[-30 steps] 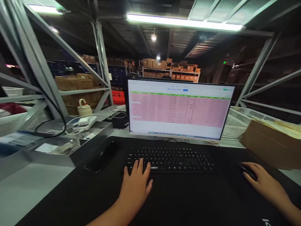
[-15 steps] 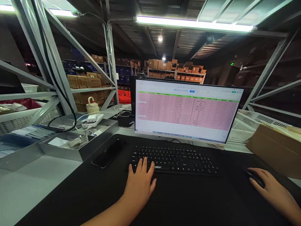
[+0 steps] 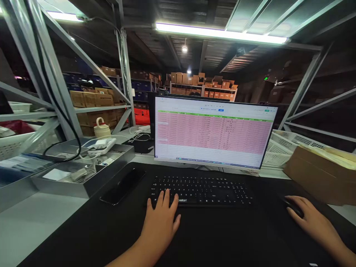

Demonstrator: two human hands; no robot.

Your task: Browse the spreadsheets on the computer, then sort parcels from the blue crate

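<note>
My left hand lies with its fingers spread, fingertips on the lower left keys of a black keyboard. At the right, my right hand is wrapped over a black computer mouse on the dark desk mat. Behind the keyboard stands a monitor showing a spreadsheet with pink rows and a green header row. Left of the keyboard a black phone lies flat on the mat.
Grey trays with small packets and a white power strip stand at the left, near a cream bottle. A cardboard box and white baskets are at the right. Metal posts frame the desk.
The whole view has shifted slightly, so the monitor and keyboard appear further left. Both hands keep their places on the keyboard and mouse.
</note>
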